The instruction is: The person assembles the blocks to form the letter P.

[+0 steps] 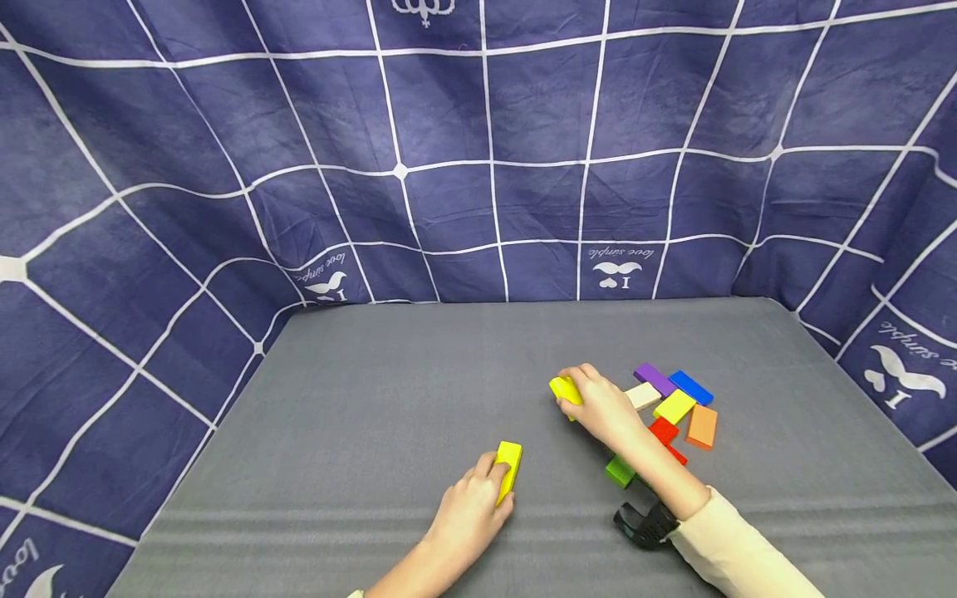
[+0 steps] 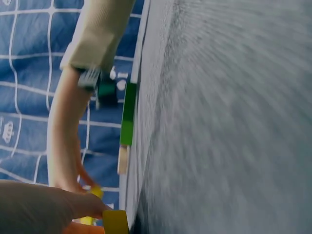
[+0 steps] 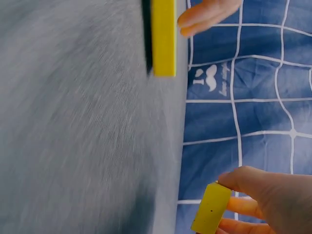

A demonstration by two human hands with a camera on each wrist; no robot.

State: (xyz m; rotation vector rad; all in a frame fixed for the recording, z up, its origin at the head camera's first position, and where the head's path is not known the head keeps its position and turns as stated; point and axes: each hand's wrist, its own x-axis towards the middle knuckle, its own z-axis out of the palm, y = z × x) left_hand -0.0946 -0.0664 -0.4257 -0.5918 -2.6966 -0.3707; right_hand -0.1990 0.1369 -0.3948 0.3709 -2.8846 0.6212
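Near the table's front middle, my left hand grips a yellow block by its left side. That block lies close to the grey surface, and its end shows beyond the thumb in the left wrist view. My right hand pinches a second yellow block between thumb and fingers, farther back and to the right. In the right wrist view this second block appears tilted and raised off the table. The right forearm partly hides the blocks beneath it.
Right of my right hand lie loose blocks: purple, blue, cream, yellow, orange, red and green. A black wrist device sits by the right cuff. A blue checked cloth rises behind the table.
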